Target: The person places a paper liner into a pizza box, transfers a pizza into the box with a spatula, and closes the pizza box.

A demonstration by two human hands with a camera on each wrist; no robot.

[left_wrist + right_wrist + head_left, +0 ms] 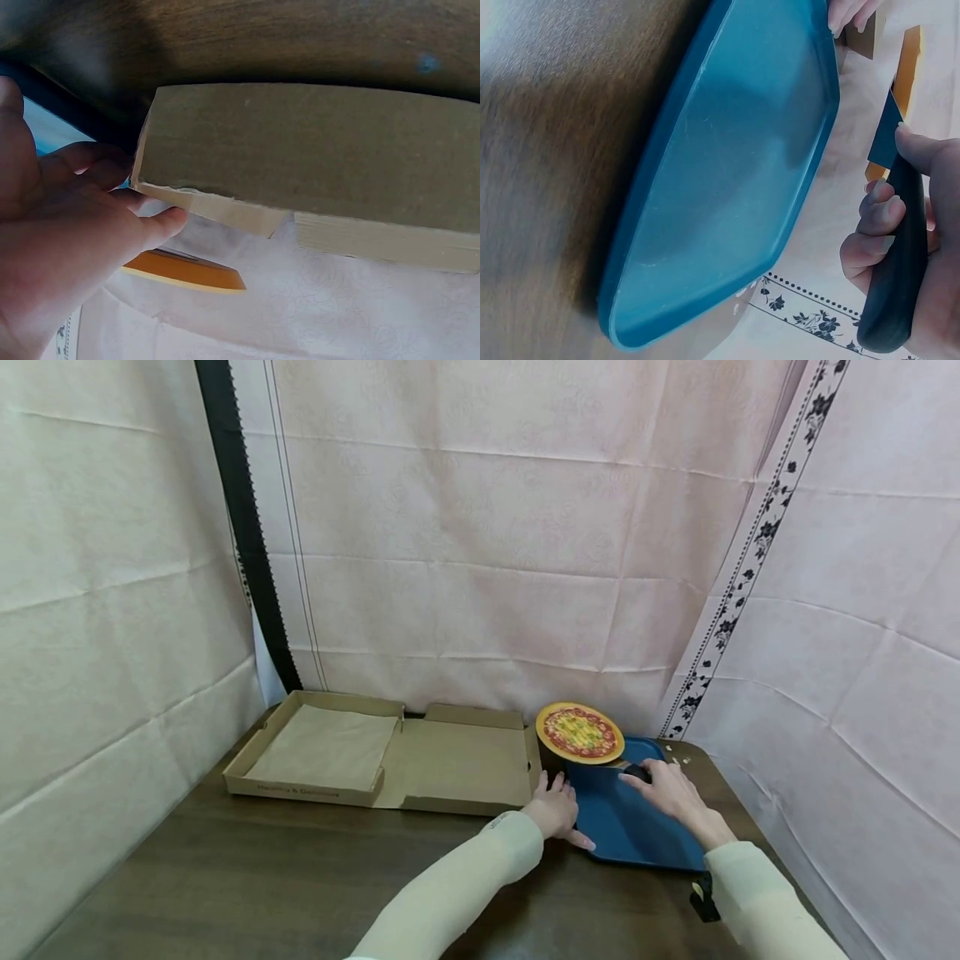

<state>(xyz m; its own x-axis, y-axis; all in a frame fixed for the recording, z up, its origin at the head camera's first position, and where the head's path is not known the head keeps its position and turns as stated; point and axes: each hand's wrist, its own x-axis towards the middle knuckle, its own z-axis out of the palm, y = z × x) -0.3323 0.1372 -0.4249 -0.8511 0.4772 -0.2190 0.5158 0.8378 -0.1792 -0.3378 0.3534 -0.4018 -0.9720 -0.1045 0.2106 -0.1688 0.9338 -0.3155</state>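
A toy-looking pizza [581, 732] on a round yellow-orange base lies on the flat metal blade of a spatula [889, 131], raised above the far end of the blue tray [637, 818]. My right hand [672, 793] grips the spatula's black handle [896, 262], fingers wrapped round it and thumb along its top. My left hand [553, 810] is at the near right corner of the open cardboard pizza box [465, 766]. Its fingertips touch the side wall of the lid [300, 150], and its thumb reaches over the tray's left edge.
The box's left half holds a sheet of brown paper [326, 747]. A small black item [703, 900] lies by the right sleeve. Small pale scraps [678, 760] lie beyond the tray. Cloth curtains [465, 568] hang behind and at both sides of the wooden table [300, 868].
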